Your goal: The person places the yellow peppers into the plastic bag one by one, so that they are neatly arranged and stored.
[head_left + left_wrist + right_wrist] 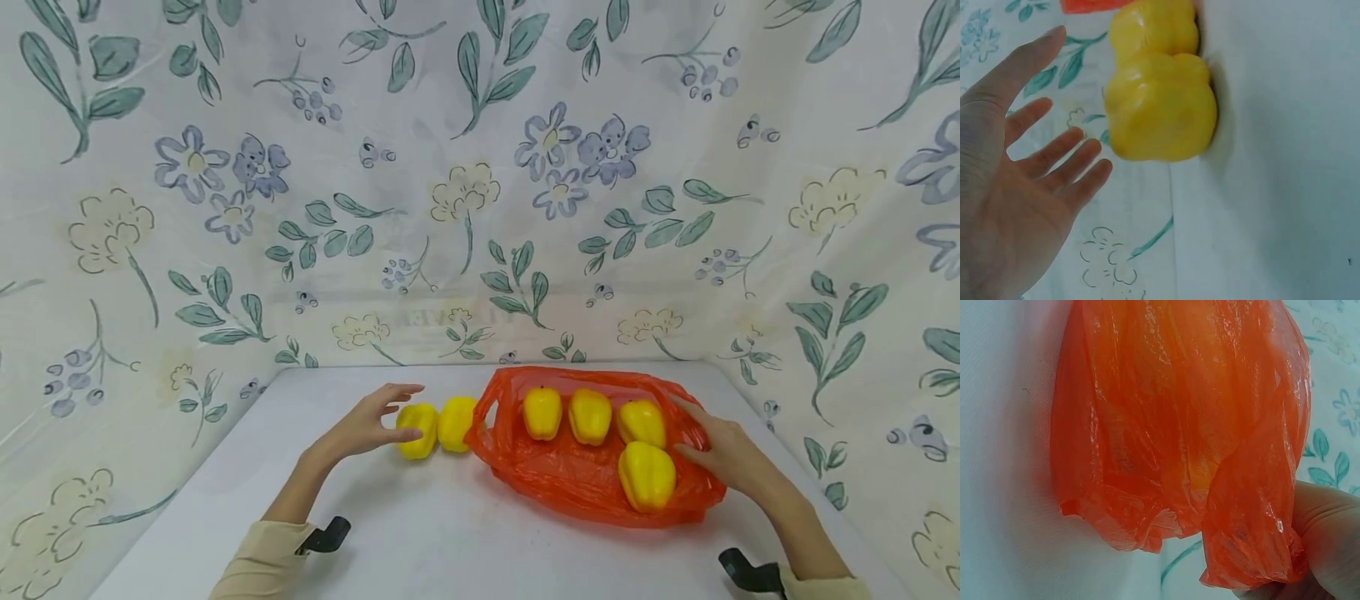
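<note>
A red plastic bag (555, 483) lies spread on the table with several yellow bell peppers (648, 477) showing in and on it. At its right side my right hand (733, 454) grips the bag's edge; in the right wrist view the thumb (1332, 534) presses on the crumpled red plastic (1254, 519). Two more yellow bell peppers stand side by side left of the bag, the nearer one (1163, 109) large in the left wrist view. My left hand (365, 423) is beside that leftmost pepper, fingers spread and thumb apart, holding nothing.
Under everything is a white table (450, 542), its far edge against a curtain (420, 208) printed with flowers and leaves. The bag's loop handle (487, 425) lies next to the second loose pepper. Dark wrist-worn devices (327, 535) sit at both sleeves.
</note>
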### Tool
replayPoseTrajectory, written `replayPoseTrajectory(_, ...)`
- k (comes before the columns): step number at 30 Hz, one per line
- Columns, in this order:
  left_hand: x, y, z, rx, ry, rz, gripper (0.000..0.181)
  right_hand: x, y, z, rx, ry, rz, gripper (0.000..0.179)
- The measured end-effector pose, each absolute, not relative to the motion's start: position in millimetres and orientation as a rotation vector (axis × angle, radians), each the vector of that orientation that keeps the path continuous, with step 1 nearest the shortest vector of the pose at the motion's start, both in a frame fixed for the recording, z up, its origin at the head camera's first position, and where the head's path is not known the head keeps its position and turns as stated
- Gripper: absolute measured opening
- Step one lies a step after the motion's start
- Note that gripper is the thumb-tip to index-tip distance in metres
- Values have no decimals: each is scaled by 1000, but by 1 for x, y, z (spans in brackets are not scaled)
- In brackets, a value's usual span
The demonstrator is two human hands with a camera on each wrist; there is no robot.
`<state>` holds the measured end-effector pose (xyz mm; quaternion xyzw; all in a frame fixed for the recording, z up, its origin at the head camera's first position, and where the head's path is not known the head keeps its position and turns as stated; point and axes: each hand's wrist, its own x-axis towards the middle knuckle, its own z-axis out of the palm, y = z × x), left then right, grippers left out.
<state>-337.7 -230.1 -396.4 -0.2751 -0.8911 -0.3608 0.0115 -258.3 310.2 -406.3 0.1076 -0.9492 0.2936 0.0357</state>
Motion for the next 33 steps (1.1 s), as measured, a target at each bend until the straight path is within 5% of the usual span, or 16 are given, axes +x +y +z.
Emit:
replayPoseTrajectory(9, -349, -244, -421, -776, -2877, -1211, 88, -257, 310, -408, 338, -2916, 913, 78)
replayPoseTrajectory(33, -359, -246, -437, -774, -2962, -1212, 89, -259, 311, -406, 330, -2911, 905, 79)
